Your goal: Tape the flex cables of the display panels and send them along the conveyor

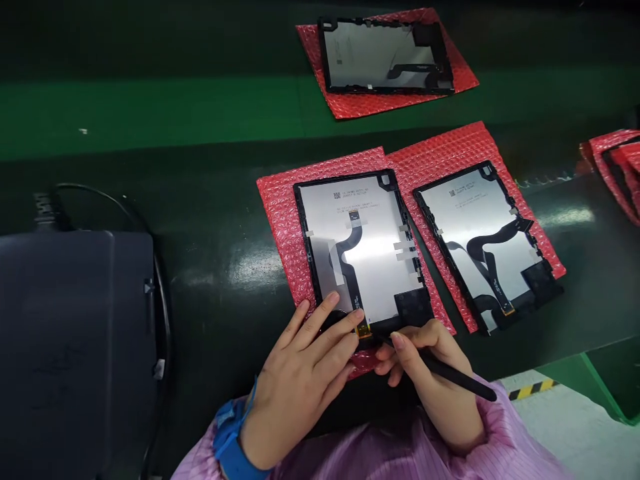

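In front of me lies a tablet display panel (373,267), its silver back facing up, on a red bubble-wrap bag (280,220). My left hand (310,367) rests flat on the panel's lower left part, fingers spread, fingertips beside the orange end of a black flex cable (350,270). A blue wrist strap (235,440) circles that wrist. Between the thumb and fingers of my right hand (425,360) is a slim black pen-like tool (460,379). Its tip points at the panel's lower edge near the cable end; whether it touches cannot be made out.
To the right, a second display panel (480,227) lies on red bubble wrap (465,143). A third panel (375,57) is at the back. More red bubble wrap (607,147) sits at the far right. A dark box-like device (75,347) with a cable (163,300) stands at left.
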{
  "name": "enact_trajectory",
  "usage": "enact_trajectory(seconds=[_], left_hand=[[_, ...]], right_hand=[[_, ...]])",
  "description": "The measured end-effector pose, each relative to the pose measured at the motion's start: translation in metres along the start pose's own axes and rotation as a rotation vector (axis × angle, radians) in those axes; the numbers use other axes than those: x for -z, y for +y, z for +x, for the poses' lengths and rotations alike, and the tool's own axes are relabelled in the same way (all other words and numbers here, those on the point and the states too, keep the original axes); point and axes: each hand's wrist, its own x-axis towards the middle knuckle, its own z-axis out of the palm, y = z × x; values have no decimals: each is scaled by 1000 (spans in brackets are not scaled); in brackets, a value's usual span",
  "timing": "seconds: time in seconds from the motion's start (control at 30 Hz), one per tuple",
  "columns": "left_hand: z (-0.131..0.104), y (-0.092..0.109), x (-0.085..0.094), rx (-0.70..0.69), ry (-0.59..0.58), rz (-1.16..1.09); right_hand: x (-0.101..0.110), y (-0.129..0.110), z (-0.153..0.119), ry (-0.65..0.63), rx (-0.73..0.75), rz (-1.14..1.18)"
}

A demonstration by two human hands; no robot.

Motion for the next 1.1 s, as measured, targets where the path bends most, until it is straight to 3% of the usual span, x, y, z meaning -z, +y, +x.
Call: enact_trajectory(seconds=[0.2,0.3,0.47,0.57,0.7,0.9,1.0,1.1], left_hand=[[0,-1,0,-23,-12,48],[-1,0,-2,-20,-22,70],[-3,7,-10,50,-10,101],[-4,9,-13,80,38,86],[-9,8,-16,174,123,39],[-16,3,-15,202,225,-111],[-19,0,-12,259,322,-217],[-22,-3,-9,380,457,-308]], right_hand=[[-2,4,-2,-5,-17,-21],[10,1,-2,40,8,-99],[43,-15,17,174,243,-661],[47,-22,32,195,194,-871],[35,-20,44,162,88,-777],[15,-31,50,-4,227,-586],[20,-62,74,-134,377,-536],[44,-110,132,-214,595,-479]])
